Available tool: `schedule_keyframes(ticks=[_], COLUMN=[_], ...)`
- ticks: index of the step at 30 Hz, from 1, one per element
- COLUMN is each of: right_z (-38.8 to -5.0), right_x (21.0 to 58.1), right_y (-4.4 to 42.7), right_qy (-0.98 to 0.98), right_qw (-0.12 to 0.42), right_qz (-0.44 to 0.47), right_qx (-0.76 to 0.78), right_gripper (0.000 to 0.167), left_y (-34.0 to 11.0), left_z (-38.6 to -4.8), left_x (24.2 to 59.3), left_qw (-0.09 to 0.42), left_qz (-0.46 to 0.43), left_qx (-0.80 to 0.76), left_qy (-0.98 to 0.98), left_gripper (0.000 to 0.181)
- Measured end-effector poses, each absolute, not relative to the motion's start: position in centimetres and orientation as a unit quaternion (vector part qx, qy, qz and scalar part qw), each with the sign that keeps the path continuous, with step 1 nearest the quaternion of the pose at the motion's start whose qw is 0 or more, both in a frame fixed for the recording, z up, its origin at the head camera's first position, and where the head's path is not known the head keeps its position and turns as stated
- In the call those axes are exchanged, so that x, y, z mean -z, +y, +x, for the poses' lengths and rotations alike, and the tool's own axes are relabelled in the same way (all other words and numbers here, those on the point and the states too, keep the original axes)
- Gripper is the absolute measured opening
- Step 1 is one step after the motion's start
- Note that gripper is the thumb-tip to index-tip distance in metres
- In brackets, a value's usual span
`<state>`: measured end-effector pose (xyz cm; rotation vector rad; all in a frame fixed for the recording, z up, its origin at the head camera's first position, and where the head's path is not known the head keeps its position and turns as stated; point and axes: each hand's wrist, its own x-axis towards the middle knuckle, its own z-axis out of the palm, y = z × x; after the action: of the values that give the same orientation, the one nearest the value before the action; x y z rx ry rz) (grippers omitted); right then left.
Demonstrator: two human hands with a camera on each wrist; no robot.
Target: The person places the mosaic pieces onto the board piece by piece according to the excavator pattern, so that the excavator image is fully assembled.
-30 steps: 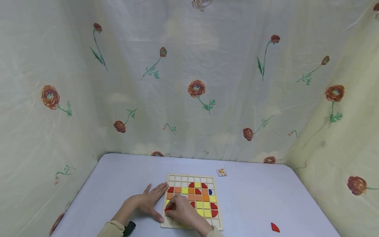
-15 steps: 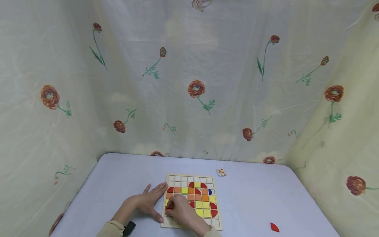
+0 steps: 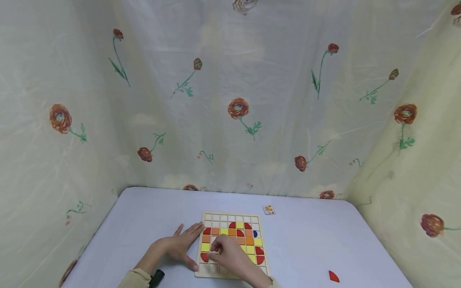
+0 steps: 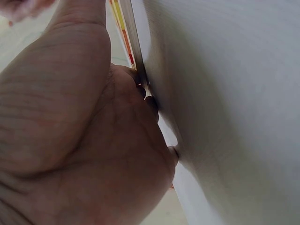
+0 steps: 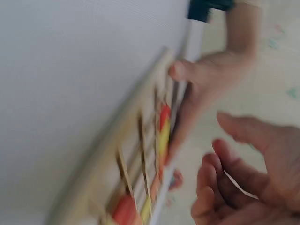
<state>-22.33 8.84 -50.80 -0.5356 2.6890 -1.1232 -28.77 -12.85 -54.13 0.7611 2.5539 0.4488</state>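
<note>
A wooden grid board (image 3: 216, 272) lies on the table, its cells partly filled with red, yellow and orange pieces and one blue piece. My left hand (image 3: 180, 245) rests along the board's left edge, fingers spread, thumb near the front left corner. Over the board's left half, my right hand (image 3: 230, 254) hovers just beside a red quarter-circle piece (image 3: 204, 257) set in a cell. In the right wrist view, the right thumb and loosely bent fingers (image 5: 234, 171) are apart with nothing between them. The right hand hides some cells.
A loose red quarter-circle piece (image 3: 333, 276) lies on the table at the front right. Behind the board's right corner is a small printed card (image 3: 269, 210). Flower-patterned curtains (image 3: 238, 160) surround the white table (image 3: 309, 236).
My right hand has let go of the red quarter-circle piece, leaving it in the left column, and has drawn slightly right. My left hand has stayed in place.
</note>
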Motion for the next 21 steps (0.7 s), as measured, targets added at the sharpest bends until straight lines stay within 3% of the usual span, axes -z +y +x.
schedule_keyframes(ticks=[7, 13, 21], right_z=[-21.2, -19.7, -17.5], right_x=[49.5, 50.3, 51.7], right_y=[17.5, 26.4, 37.7], right_qy=[0.887, 0.882, 0.897], right_qw=[0.173, 0.235, 0.162], right_qz=[-0.201, -0.144, -0.178], right_qx=[0.379, 0.381, 0.371], right_gripper=[0.033, 0.043, 0.043], left_y=[-12.6, -12.6, -12.6], left_z=[-28.8, -28.8, -28.8], left_x=[54.2, 54.3, 54.5], left_qw=[0.216, 0.22, 0.218], left_qz=[0.269, 0.266, 0.266], left_qx=[-0.156, -0.158, -0.156], left_qy=[0.926, 0.925, 0.926], left_gripper=[0.124, 0.124, 0.124])
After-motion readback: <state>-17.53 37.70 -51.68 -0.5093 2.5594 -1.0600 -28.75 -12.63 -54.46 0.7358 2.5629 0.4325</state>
